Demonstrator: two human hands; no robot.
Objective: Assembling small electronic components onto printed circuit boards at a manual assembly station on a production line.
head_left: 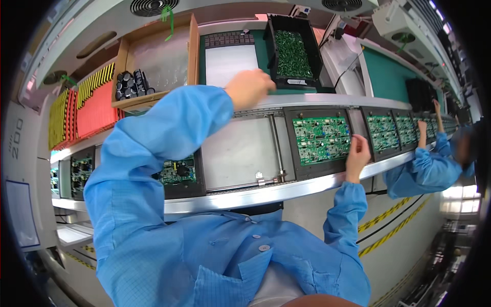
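Observation:
My left hand (250, 89) reaches across to the far side of the line, over the lower edge of a white sheet (232, 64) and just left of a black bin (295, 82). Its fingers look curled and slightly blurred; anything in them is hidden. Small green parts (292, 53) fill the bin. My right hand (359, 153) is at the right edge of a black carrier frame (291, 138) that holds green circuit boards (321, 138). Thumb and fingers there are pinched together, and I cannot make out what they hold.
A cardboard box (193, 51) with black cylindrical parts (134, 84) stands far left, beside red trays (97, 110). More carriers with boards (383, 133) sit on the metal-edged conveyor (235, 199). A co-worker in blue (424, 169) works at the right.

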